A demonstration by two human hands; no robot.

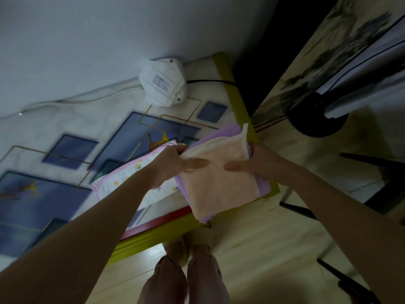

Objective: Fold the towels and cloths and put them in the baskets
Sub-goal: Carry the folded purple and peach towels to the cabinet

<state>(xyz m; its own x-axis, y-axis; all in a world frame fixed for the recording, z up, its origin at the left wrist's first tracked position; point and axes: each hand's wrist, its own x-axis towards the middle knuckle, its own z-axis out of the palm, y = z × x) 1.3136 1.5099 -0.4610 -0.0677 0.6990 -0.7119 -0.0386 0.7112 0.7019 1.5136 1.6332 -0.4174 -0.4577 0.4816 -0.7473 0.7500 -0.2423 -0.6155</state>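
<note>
Left hand: the left hand grips the near-left edge of a folded peach towel, thumb flat on top, fingers tucked out of sight beneath.

Behind the left hand: a white cloth with pink trim lies folded on the patterned mat, partly hidden by the wrist.

Between the hands: the peach towel rides on a folded lilac towel, whose edges show on the far, right and near sides; the stack appears to be carried as one bundle over the mat's yellow-green border.

Long axis: the bundle runs away from the person, from near the feet to beyond the knuckles, with both hands clamping its long sides at roughly the middle.

Right hand: the right hand mirrors the left, thumb pressed on the peach face, fingers wrapped under the right edge.

Nearer hand: neither; the grip looks even, so the stack should travel level.

Baskets: none in view, so which way the bundle must go cannot be told.

Far of the hands: a white pouch sits by the wall.
</note>
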